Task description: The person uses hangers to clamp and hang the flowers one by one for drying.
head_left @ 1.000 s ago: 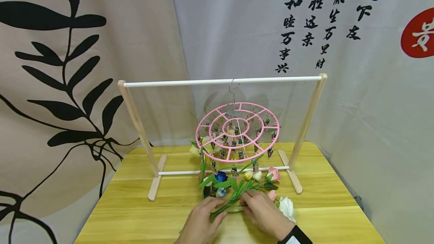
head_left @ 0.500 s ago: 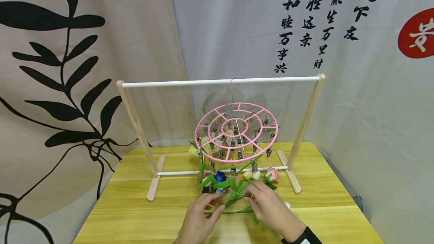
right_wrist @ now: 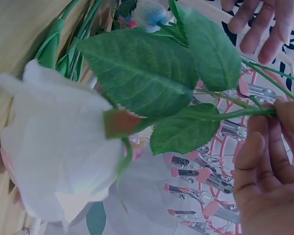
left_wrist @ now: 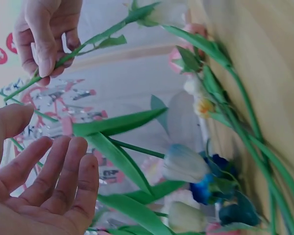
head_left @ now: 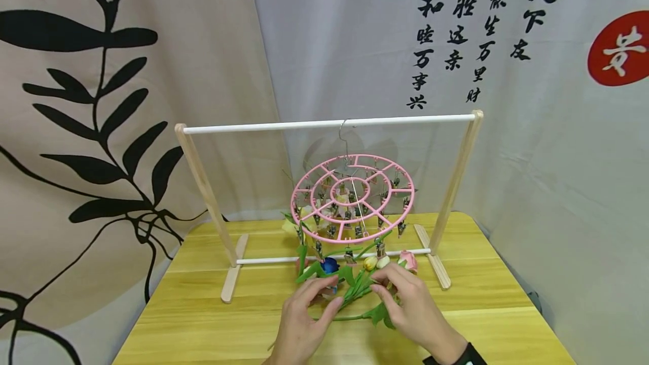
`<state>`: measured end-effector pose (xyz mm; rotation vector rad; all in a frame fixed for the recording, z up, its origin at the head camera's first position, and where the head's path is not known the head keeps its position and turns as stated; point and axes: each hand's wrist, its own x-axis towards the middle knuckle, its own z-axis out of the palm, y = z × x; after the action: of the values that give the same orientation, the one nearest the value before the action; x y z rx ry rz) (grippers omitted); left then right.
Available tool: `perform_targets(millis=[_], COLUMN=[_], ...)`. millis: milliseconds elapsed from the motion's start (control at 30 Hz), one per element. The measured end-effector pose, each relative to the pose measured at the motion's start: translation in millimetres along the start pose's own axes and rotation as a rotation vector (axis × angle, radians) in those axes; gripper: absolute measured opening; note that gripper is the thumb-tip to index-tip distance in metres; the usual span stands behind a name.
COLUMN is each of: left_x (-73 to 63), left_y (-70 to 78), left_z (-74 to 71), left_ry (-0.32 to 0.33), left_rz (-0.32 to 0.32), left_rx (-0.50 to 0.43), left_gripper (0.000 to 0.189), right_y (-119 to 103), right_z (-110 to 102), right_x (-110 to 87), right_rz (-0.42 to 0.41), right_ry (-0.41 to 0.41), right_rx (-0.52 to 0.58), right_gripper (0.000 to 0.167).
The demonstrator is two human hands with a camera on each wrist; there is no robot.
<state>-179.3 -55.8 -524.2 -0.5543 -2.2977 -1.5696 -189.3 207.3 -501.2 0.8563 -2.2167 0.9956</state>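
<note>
White rose (right_wrist: 63, 142): apparently held above the counter (head_left: 203, 331); its bloom is hidden behind the right hand in the head view.
Right hand (head_left: 413, 311): pinches the rose's green stem (right_wrist: 235, 113) between thumb and fingers, beyond the leaves.
Left hand (head_left: 306, 314): fingers apart and gently bent, holding nothing, near the end of that stem.
Pink rack (head_left: 403, 190): hangs from the white bar (head_left: 284, 125), beyond both hands; clips (right_wrist: 187, 173) dangle from it, and the pale tulip (left_wrist: 186, 164) seems to hang there.
Loose stems (head_left: 357, 293): lie bunched on the counter, just beyond the hands, near the blue flower (head_left: 330, 265).
Rose step: looks like one stem being readied, not yet clipped.
Rose's next move: seems to call for a steady pinch near the stem's end, with the left hand free to work a clip.
</note>
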Motion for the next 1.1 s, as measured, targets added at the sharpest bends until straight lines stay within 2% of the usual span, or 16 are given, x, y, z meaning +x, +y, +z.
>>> perform_targets(millis=[267, 500, 600, 800, 1100], left_x=[11.1, 23.3, 28.0, 32.6, 38.8], left_y=[18.3, 33.9, 41.6, 53.1, 61.2], left_z=[12.8, 25.3, 30.3, 41.4, 55.1], left_ry=[0.042, 0.054, 0.039, -0.005, -0.044], left_rz=[0.197, 0.346, 0.369, 0.372, 0.318], left_rx=[0.080, 0.123, 0.131, 0.143, 0.208], left_gripper=[0.043, 0.045, 0.043, 0.046, 0.053], right_y=[-1, 2, 4, 7, 11], right_z=[-7, -13, -14, -14, -16], right_x=[2.5, 3.6, 3.6, 0.8, 1.0], right_rz=[-0.056, -0.003, 0.021, 0.040, 0.066], right_ry=[0.127, 0.179, 0.218, 0.302, 0.360], right_rx=[0.035, -0.001, -0.008, 0.004, -0.033], right_gripper=[0.042, 0.037, 0.035, 0.036, 0.036])
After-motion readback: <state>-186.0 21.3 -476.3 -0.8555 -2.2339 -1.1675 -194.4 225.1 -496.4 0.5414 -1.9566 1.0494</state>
